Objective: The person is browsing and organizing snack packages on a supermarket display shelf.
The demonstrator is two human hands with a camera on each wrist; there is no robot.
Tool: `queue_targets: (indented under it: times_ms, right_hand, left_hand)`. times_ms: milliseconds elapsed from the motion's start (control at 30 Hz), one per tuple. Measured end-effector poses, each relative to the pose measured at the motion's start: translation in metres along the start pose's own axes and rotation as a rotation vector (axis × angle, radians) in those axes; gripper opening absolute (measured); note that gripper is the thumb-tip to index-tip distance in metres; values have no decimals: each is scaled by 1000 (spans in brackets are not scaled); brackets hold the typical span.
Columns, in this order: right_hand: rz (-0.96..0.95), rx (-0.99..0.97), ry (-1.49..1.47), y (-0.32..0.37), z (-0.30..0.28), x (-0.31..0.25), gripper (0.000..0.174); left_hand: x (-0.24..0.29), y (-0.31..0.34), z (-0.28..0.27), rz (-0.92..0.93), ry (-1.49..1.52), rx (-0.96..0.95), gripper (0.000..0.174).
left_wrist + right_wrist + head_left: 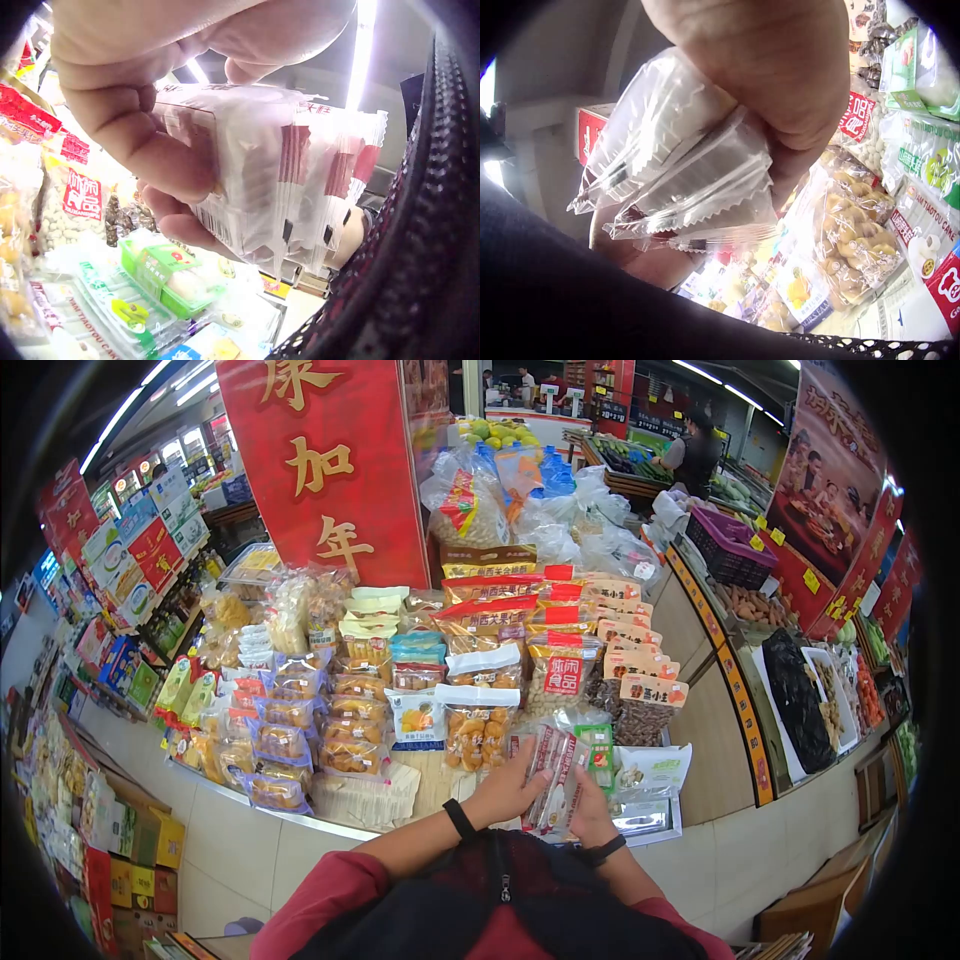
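Several clear-wrapped packs with red and white print (552, 780) stand side by side between both hands, close to the body at the display's front edge. The left hand (505, 790) grips them from the left, and the right hand (592, 810) holds their right side. In the left wrist view, curled fingers of the left hand (142, 112) press on the packs (255, 172), whose crimped ends face the camera. The right wrist view shows the right hand (772, 67) around the clear crimped wrappers (682, 172). Green-labelled packs (598, 752) lie just beyond the hands.
Bagged snacks (478, 732), purple-edged pastry packs (280, 745) and nut bags (650, 710) fill the display. A paper sheet (375, 797) lies at its front edge. A red banner (325, 470) rises behind; a purple crate (732, 548) stands at the right.
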State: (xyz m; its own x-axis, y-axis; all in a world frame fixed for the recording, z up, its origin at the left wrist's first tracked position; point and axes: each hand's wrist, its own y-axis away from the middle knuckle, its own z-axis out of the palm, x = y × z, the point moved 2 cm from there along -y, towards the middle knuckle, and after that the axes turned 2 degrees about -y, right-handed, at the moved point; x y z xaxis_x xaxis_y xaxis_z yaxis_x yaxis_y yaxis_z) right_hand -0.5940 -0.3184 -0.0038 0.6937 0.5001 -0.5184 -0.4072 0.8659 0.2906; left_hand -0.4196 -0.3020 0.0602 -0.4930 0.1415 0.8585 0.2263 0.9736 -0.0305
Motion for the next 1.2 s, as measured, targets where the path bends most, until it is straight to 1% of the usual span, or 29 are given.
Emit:
queue_targets:
  times_ms: [67,200,267,300,333,367,400,467,500,567,600,700,733,767,833,867,933,967,1000,1033,1067,1133,1167,1200]
  right_hand:
    - [-6,6,-37,2,0,-3,38]
    - [-12,-20,-64,6,7,-8,38]
    - [-25,-48,-26,5,4,-9,43]
    - [-25,-46,-29,4,3,-9,43]
    - [-49,-12,-36,3,2,-10,41]
    - [-73,22,-42,2,0,-11,38]
    - [-71,24,-45,2,-4,-11,38]
    - [-80,74,-75,1,-17,-14,39]
    - [-77,79,-79,0,-22,-16,39]
    - [-91,134,-136,-1,-31,-21,38]
    - [-112,143,-124,0,-34,-23,39]
    - [-135,146,-182,8,-29,-35,42]
    - [-114,137,-197,10,-30,-38,41]
    - [-114,142,-204,10,-31,-41,41]
    - [-179,170,-183,9,-34,-44,42]
    - [-210,136,-177,8,-36,-44,43]
    - [-218,174,-165,11,-42,-47,44]
    - [-225,210,-160,9,-58,-43,43]
    - [-190,224,-184,11,-56,-46,42]
    - [-207,212,-180,12,-53,-46,40]
    - [-206,178,-207,11,-55,-47,40]
    - [-221,152,-224,16,-42,-50,40]
    - [-223,172,-245,15,-47,-48,40]
    - [-219,145,-232,14,-52,-48,41]
  left_hand:
    - [2,0,0,-12,40,-19,71]
    - [-6,-1,3,1,4,6,69]
    - [-14,-2,5,43,-45,45,69]
    - [-21,-4,6,42,-45,42,69]
    - [-28,-6,7,51,-53,80,68]
    - [-25,-6,3,59,-61,118,67]
    - [-22,-5,-1,56,-61,115,67]
    - [-16,-5,-11,-97,0,101,62]
    - [-22,-8,-13,-102,0,97,62]
    - [-35,-14,-16,-91,152,117,60]
    - [-38,-14,-19,-166,145,122,58]
    - [-57,-18,-20,-210,194,118,54]
    - [-71,-21,-15,-199,205,131,50]
    - [-87,-24,-9,-203,202,125,50]
    - [-110,-25,2,-149,267,153,49]
    - [-111,-23,2,-170,261,132,49]
    - [-106,-25,0,-140,88,42,48]
    - [-114,-26,4,-199,262,-19,48]
    - [-123,-27,7,-266,433,-74,47]
    - [-125,-24,8,-419,561,-137,39]
    - [-117,-24,6,-443,639,-183,35]
    - [-115,-25,5,-519,630,-256,34]
    - [-116,-25,6,-564,639,-298,33]
    - [-119,-25,9,-616,652,-305,33]
